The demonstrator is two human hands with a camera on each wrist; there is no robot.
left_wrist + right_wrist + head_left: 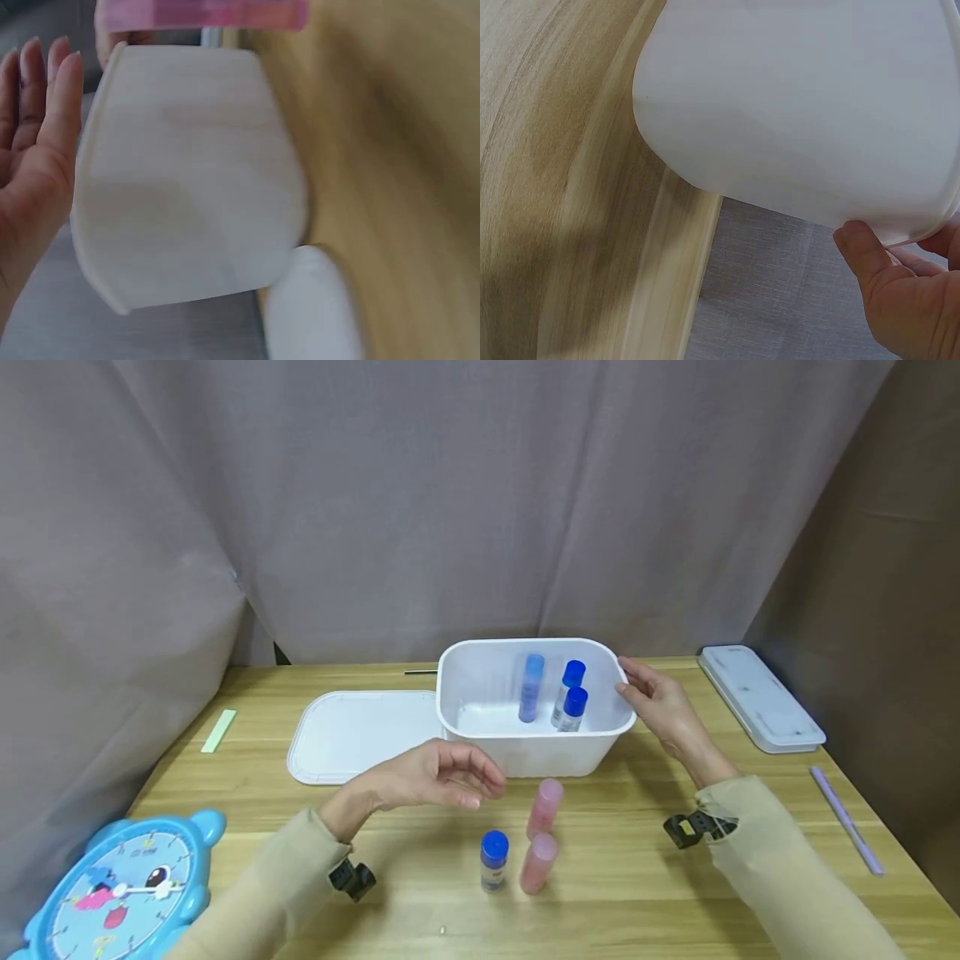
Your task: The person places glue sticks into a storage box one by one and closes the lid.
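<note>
1. Wooden table [637,893]: carries everything; the person's two sleeved arms reach in from the near edge.
2. White plastic bin [525,752]: stands open just beyond the left hand [431,777], and the right hand [663,706] holds its right end, thumb on the outer wall and fingers at the rim [922,236]. Judgement: that grip should stay firm so the bin does not slide while bottles go in.
3. Bin lid [352,735]: lies flat, beyond the left hand and touching the bin's left side.
4. Bin contents: one pale blue bottle [531,687] and two clear bottles with blue caps [573,693], all upright, toward the right-hand end.
5. Left hand: holds nothing, fingers loosely extended, hovering just short of the bin's near wall.
6. Loose bottles: two pink bottles [542,835] and one blue-capped bottle [493,860] stand just right of the left hand. Judgement: lift one at a time, upright.
</note>
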